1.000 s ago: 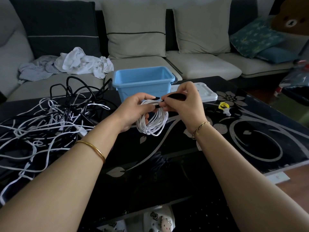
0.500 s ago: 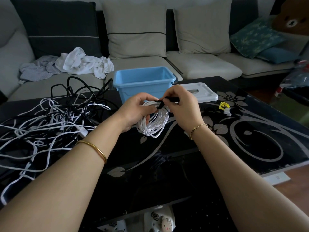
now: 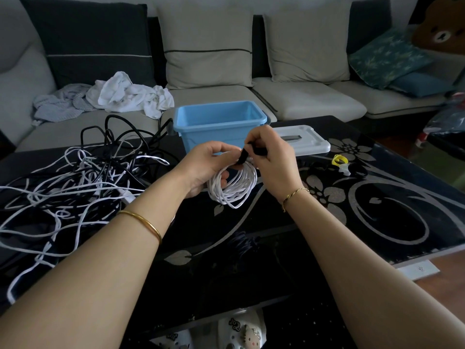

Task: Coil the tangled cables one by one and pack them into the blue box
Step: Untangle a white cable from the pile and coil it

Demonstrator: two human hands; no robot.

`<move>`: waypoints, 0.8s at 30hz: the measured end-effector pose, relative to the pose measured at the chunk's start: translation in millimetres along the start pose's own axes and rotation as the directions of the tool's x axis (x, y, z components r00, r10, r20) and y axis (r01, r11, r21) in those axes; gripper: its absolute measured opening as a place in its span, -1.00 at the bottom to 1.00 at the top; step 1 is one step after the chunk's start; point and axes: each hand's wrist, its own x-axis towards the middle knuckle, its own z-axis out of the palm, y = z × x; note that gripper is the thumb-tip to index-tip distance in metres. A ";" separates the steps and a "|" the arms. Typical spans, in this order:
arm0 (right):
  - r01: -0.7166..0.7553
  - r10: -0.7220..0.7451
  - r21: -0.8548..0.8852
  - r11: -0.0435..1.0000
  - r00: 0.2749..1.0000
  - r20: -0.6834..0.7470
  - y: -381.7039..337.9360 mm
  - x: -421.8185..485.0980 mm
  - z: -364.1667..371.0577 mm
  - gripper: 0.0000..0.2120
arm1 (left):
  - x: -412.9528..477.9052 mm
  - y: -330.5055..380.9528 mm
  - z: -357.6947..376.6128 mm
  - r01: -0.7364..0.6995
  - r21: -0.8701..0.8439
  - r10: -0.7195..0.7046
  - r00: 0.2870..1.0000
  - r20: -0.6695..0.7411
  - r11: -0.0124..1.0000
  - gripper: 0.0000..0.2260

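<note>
One coiled white cable [image 3: 234, 190] hangs bunched in the curled left hand [image 3: 208, 165], steady for the right hand [image 3: 274, 162] pinching a black strap [image 3: 243, 156] round it.

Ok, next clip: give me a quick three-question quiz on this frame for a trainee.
1. True or false: the white coil lies inside the blue box.
2. The right hand pinches: A) a black strap; B) a yellow ring; C) the box lid.
3. On which side of the box does the tangled pile lie?
Key: 1 false, the left hand holds it in front of the box; 2 A; 3 the person's left.
</note>
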 end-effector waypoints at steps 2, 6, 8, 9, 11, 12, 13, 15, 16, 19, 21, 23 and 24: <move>0.022 -0.022 -0.007 1.000 1.000 -0.001 -2.1 -0.4 0.8 -0.88 | 0.1 -0.3 -1.0 0.005 -0.013 -0.006 1.000 -0.029 1.000 -0.90; 0.050 -0.050 -0.036 0.998 0.999 -0.002 -5.6 -0.3 2.2 -0.87 | -1.2 -0.6 -1.6 0.009 -0.015 -0.010 0.999 -0.043 1.000 -0.89; 0.060 -0.061 -0.065 0.996 0.998 -0.003 -6.5 -0.7 2.5 -0.86 | -0.8 -1.0 -2.2 0.013 -0.019 -0.014 0.999 -0.048 1.000 -0.91; 0.068 -0.068 -0.085 0.994 0.998 -0.005 -6.9 -1.2 2.1 -0.86 | 0.0 -1.3 -2.9 0.014 -0.021 -0.015 0.999 -0.053 1.000 -0.92; 0.101 -0.104 -0.123 0.987 0.994 -0.015 -8.0 -2.4 0.9 -0.88 | 1.5 -1.6 -4.2 0.013 -0.026 -0.015 0.998 -0.064 1.000 -0.95; 0.122 -0.127 -0.150 0.981 0.992 -0.024 -8.4 -3.2 0.5 -0.88 | 2.2 -2.0 -4.9 0.009 -0.024 -0.011 0.998 -0.066 1.000 -0.97; 0.143 -0.152 -0.187 0.972 0.988 -0.032 -9.4 -4.1 -0.4 -0.85 | 3.0 -3.1 -5.3 0.001 -0.014 -0.002 0.998 -0.064 1.000 -0.98; 0.189 -0.205 -0.244 0.951 0.978 -0.041 -11.6 -5.3 -2.6 -0.70 | 4.1 -4.0 -4.5 -0.023 0.017 0.024 0.998 -0.055 1.000 -0.96; 0.207 -0.224 -0.254 0.945 0.974 -0.039 -12.2 -5.4 -3.7 -0.64 | 4.1 -3.8 -3.7 -0.038 0.028 0.039 0.998 -0.052 0.999 -0.96; 0.230 -0.248 -0.262 0.937 0.968 -0.036 -12.0 -4.3 -7.4 -0.66 | 3.4 -0.1 0.0 -0.089 0.101 0.092 0.995 -0.024 0.991 -0.95; 0.202 -0.220 -0.246 0.948 0.974 -0.051 -7.6 -2.3 -7.9 -0.76 | 1.5 1.6 3.1 -0.131 0.200 0.130 0.991 0.020 0.971 -0.95; 0.126 -0.142 -0.184 0.975 0.987 -0.074 -3.3 0.3 -7.9 -0.81 | 0.5 1.8 6.8 -0.162 0.258 0.152 0.987 0.059 0.952 -0.96; 0.095 -0.110 -0.154 0.983 0.990 -0.089 -1.9 1.6 -7.8 -0.83 | 0.0 2.2 8.7 -0.171 0.260 0.158 0.985 0.069 0.950 -0.96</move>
